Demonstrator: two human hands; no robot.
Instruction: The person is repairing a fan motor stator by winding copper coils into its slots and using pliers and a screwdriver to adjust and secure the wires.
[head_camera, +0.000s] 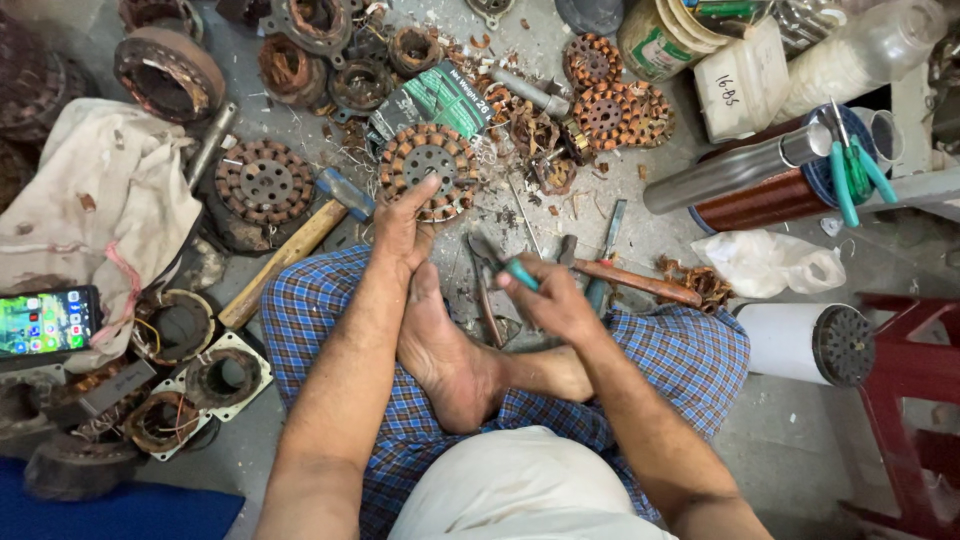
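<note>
I sit cross-legged on the floor in a blue checked cloth, one bare foot (440, 350) in my lap. My left hand (402, 228) reaches forward and its fingers rest on the near edge of a round motor stator (428, 168) with copper windings. My right hand (548, 296) is closed around the teal handles of a pair of pliers (492, 268), whose dark jaws point toward the left hand. The pliers sit just right of my left wrist, apart from the stator.
Several other stators (265, 182) and copper scraps lie around. A wooden-handled hammer (290, 255), a copper wire spool (770, 195), teal cutters (855, 165), a phone (48, 322), a cloth (95, 190), a white cylinder (800, 342) and a red stool (915, 400) surround me.
</note>
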